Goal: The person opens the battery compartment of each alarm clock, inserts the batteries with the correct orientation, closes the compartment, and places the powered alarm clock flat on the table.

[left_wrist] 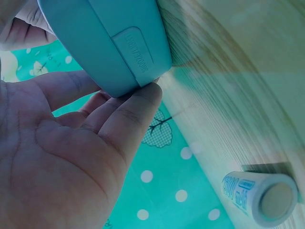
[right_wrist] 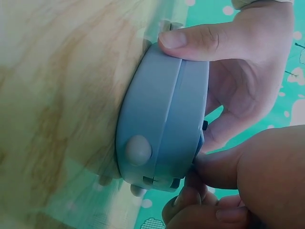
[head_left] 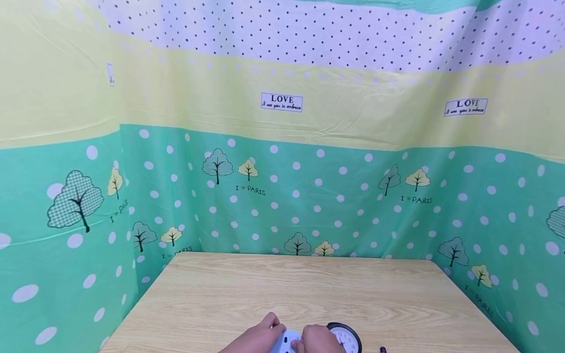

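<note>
A light blue alarm clock (head_left: 291,335) lies with its back toward me at the near part of the table; its side bar (left_wrist: 133,53) carries raised SNOOZE/LIGHT lettering. My left hand (head_left: 264,336) grips one side, and in the right wrist view the left thumb (right_wrist: 190,42) presses on its rim. On the other side, my right hand (head_left: 319,338) has curled fingers and thumb pinching the clock's back near its edge; what lies under those fingertips is hidden. A round white foot (right_wrist: 138,150) sticks out of the casing.
Just right of my right hand lies a round black-rimmed clock (head_left: 347,339) with a white dial. A small dark item (head_left: 382,349) sits farther right, at the frame's lower edge. The left wrist view has a white battery (left_wrist: 259,198) on the wooden table (head_left: 309,282). Patterned curtains surround the table.
</note>
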